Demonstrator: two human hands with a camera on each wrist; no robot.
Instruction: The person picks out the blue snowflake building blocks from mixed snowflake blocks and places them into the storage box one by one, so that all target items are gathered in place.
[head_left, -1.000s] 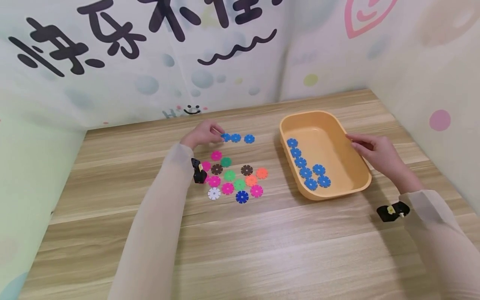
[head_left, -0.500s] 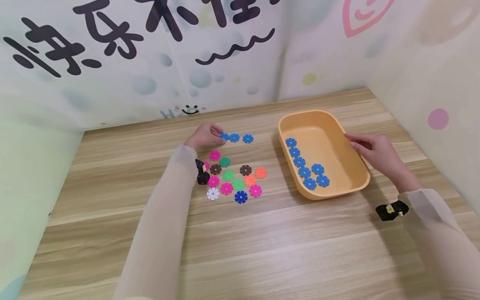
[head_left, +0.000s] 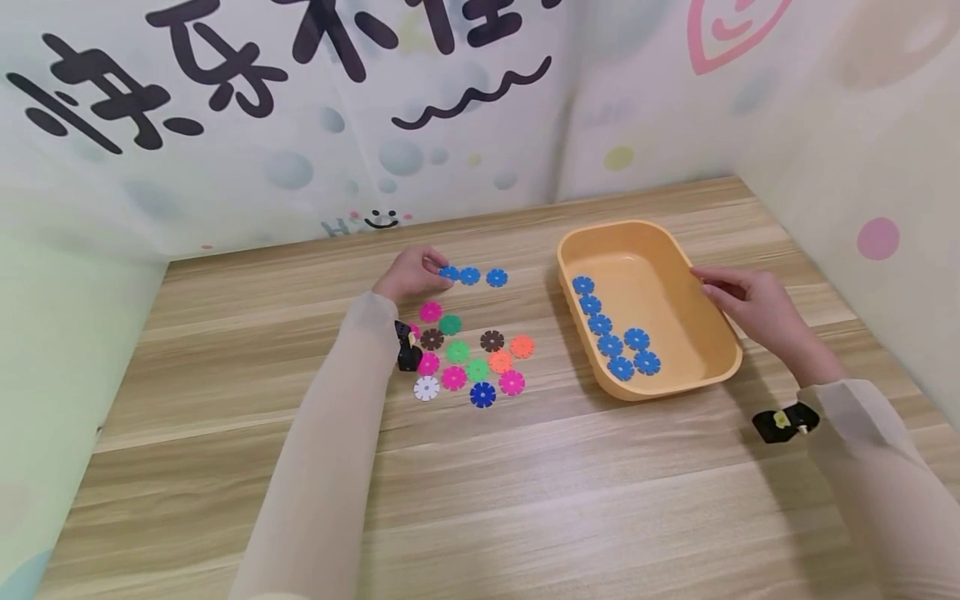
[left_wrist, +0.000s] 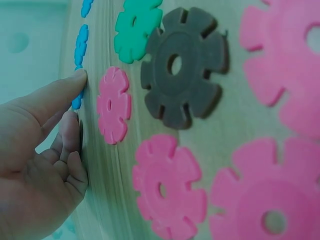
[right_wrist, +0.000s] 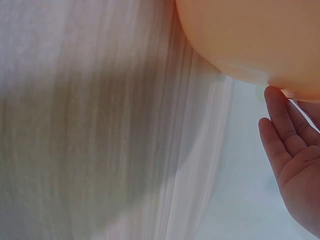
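Note:
My left hand (head_left: 412, 273) is at the far side of the table, its thumb and fingers pinching the edge of the leftmost blue snowflake disc (head_left: 449, 273). Two more blue discs (head_left: 497, 277) lie to its right in a row. In the left wrist view the thumb covers part of the blue disc (left_wrist: 77, 101). My right hand (head_left: 757, 304) pinches the right rim of a yellow-orange plastic basin (head_left: 651, 392). Against the near left wall inside it lie several blue snowflake discs (head_left: 600, 324). The right wrist view shows the fingers (right_wrist: 278, 107) against the basin's outer wall (right_wrist: 250, 40).
Loose discs lie between my left forearm and the basin: pink (head_left: 453, 377), green (head_left: 477, 370), brown (head_left: 492, 341), orange (head_left: 522, 347), white (head_left: 427, 388) and dark blue (head_left: 483, 395). Printed cloth walls (head_left: 450, 167) close off the back and sides of the wooden table (head_left: 525, 500).
My left wrist and forearm have shifted slightly right, while the fingers stay at the leftmost blue disc. The right hand and the basin hold their place.

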